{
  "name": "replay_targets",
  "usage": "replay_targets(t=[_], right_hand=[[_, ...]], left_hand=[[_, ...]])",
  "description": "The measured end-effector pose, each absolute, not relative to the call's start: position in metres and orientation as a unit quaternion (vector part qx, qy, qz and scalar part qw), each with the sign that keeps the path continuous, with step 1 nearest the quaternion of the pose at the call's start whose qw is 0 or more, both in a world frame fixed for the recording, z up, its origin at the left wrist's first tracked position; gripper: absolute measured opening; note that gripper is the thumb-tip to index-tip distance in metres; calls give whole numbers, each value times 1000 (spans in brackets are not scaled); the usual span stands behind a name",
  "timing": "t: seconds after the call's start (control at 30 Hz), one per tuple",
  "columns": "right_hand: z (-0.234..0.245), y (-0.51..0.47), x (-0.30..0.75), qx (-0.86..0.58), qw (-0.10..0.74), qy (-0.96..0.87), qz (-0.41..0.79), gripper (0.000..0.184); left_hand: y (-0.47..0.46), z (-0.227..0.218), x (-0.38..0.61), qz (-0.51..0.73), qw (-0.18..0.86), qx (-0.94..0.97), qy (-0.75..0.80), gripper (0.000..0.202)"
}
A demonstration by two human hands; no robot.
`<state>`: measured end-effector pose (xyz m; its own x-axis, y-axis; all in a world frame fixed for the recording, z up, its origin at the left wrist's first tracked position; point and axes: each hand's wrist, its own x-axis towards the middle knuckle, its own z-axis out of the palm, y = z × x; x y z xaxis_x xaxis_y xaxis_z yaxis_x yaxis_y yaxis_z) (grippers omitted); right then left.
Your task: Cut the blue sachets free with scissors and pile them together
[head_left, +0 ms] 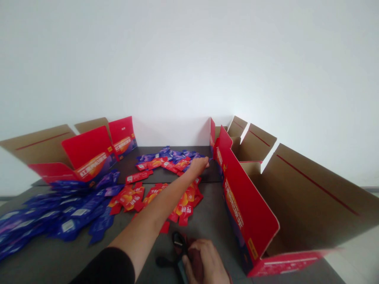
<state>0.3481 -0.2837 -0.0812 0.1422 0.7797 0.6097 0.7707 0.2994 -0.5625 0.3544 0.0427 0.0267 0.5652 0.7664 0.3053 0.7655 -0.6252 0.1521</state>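
Note:
My left arm in a black sleeve stretches far forward. My left hand (200, 165) rests on the far pile of blue and red packets (170, 157), fingers curled together onto them; what they pinch is too small to see. A second heap of red packets (154, 197) lies under the forearm. My right hand (204, 262) is at the near table edge, closed around a dark black-and-maroon object (181, 246) that I cannot identify.
A large spread of blue packets (56, 217) covers the left of the dark table (207, 221). An open red-and-brown carton (251, 209) stands at the right, another open carton (85, 152) at the back left. A white wall rises behind.

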Motion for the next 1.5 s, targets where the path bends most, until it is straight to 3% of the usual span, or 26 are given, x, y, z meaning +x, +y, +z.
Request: replay_targets(t=[0.2, 0.33, 0.43, 0.53, 0.67, 0.8, 0.93, 1.3, 1.5], right_hand=[[-51, -291, 358, -571, 460, -676, 73, 23], [-40, -295, 360, -580, 441, -677, 106, 22], [-41, -296, 361, -590, 436, -668, 125, 26], [-43, -295, 362, -598, 438, -657, 137, 32], [-43, -295, 363, -621, 435, -636, 141, 38], [-42, -296, 363, -638, 432, -624, 129, 41], [-42, -297, 361, -642, 436, -618, 126, 40], [-44, -298, 360, -637, 447, -621, 92, 38], [-47, -299, 359, -636, 454, -617, 94, 39]], left_hand=[[1, 80, 313, 291, 85, 824, 479, 30], [-59, 97, 258, 304, 196, 822, 441, 31], [-122, 92, 203, 287, 318, 815, 390, 31], [-188, 75, 148, 261, 520, 737, 345, 45], [-253, 39, 93, 199, 596, 662, 410, 52], [-277, 2, 67, 207, 551, 665, 459, 47], [-282, -18, 69, 225, 440, 704, 510, 46], [-292, -22, 86, 221, 130, 836, 486, 50], [-327, -22, 53, 245, 63, 878, 405, 44]])
